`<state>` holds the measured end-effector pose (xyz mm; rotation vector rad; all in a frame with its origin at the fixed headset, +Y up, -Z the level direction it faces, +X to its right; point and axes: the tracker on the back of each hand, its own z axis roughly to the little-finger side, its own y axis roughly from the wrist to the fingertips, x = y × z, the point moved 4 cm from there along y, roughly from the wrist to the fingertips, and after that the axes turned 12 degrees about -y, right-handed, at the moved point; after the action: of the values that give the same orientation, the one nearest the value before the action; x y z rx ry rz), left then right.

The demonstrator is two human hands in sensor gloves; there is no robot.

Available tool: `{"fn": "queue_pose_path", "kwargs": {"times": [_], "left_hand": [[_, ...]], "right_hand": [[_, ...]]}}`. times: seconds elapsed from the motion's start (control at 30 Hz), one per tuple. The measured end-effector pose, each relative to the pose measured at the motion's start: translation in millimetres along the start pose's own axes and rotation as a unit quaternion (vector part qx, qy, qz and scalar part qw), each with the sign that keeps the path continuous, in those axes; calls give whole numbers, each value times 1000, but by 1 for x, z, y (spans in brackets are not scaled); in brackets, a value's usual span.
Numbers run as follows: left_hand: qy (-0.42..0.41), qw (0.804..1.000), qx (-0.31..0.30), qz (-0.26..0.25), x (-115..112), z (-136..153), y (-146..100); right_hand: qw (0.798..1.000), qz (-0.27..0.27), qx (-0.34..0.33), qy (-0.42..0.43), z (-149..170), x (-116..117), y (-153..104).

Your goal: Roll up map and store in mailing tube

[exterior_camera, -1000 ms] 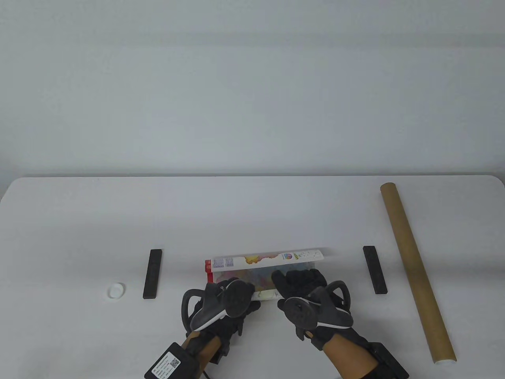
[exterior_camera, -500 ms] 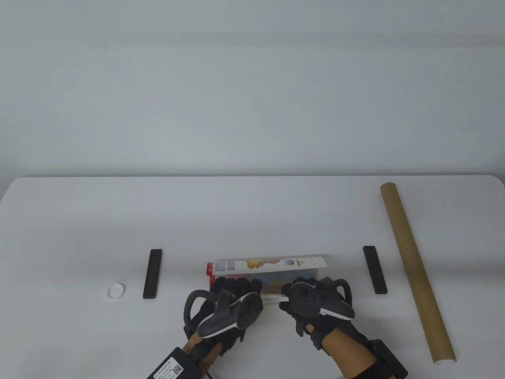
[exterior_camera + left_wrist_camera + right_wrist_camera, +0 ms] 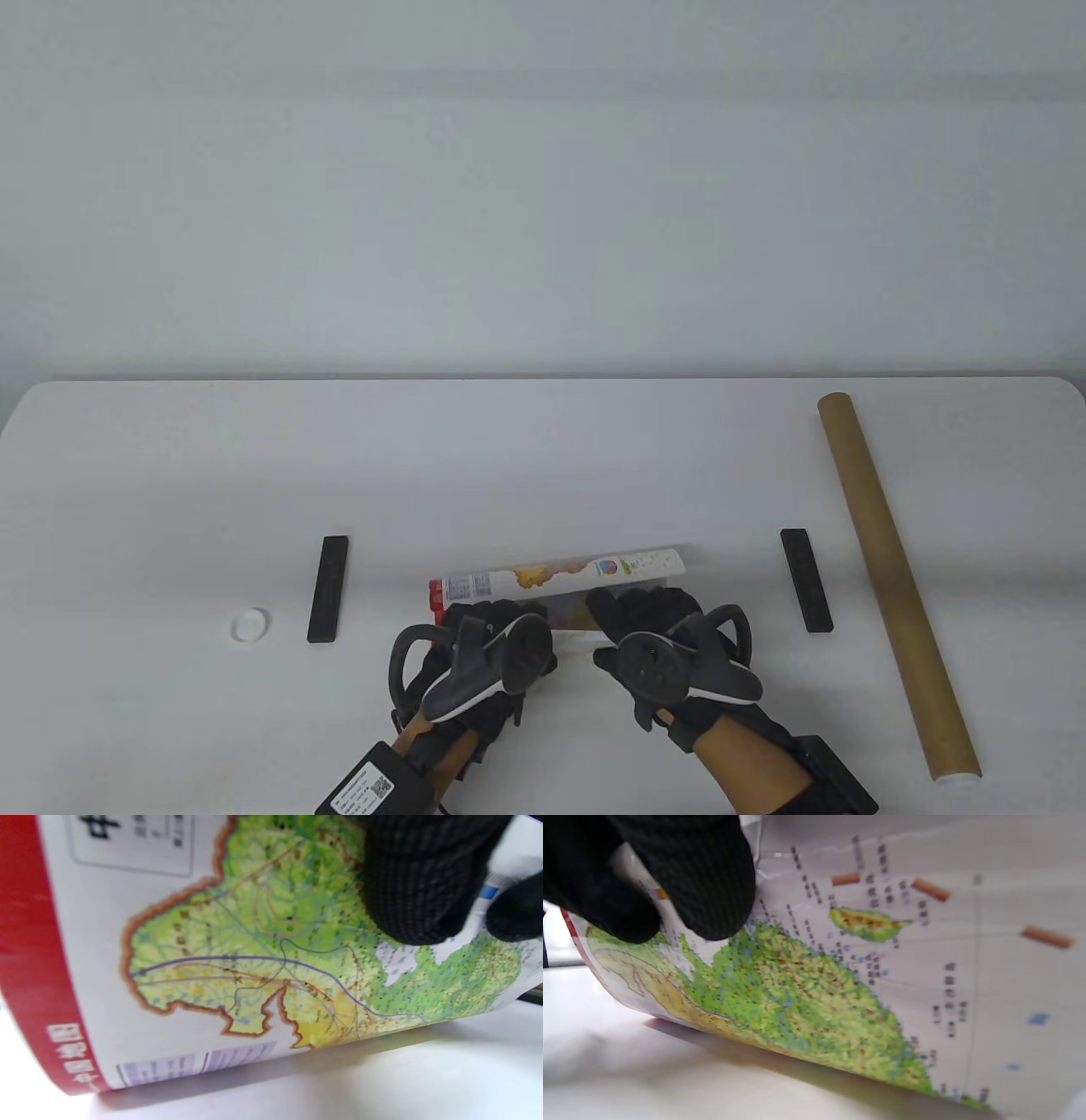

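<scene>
The colourful map (image 3: 560,573) lies as a loose roll near the table's front, its red-edged end at the left. My left hand (image 3: 488,613) curls over the roll's left part and my right hand (image 3: 645,604) over its right part. In the left wrist view gloved fingers (image 3: 420,891) press on the printed map (image 3: 254,963). The right wrist view likewise has gloved fingers (image 3: 704,878) on the curved map (image 3: 818,993), whose lower edge stands off the table. The brown mailing tube (image 3: 891,577) lies far to the right, untouched.
Two black bar weights (image 3: 327,588) (image 3: 805,579) lie to the left and right of the map. A small white cap (image 3: 251,625) sits at the far left. The white table (image 3: 543,458) stretches behind the map to a grey wall.
The roll has shifted a little to the left and tilted, its left end nearer me. Both hands pulled back, then their fingers reached over the roll again.
</scene>
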<state>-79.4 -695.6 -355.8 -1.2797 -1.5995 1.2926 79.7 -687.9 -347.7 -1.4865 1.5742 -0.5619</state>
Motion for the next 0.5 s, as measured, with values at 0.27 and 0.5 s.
{"fn": "queue_pose_path", "kwargs": {"times": [0.27, 0.5], "left_hand": [[-89, 994, 10, 68, -8, 15, 6], [58, 998, -29, -9, 0, -9, -5]], "right_hand": [[996, 34, 1, -81, -10, -6, -2], [998, -42, 31, 23, 8, 10, 4]]}}
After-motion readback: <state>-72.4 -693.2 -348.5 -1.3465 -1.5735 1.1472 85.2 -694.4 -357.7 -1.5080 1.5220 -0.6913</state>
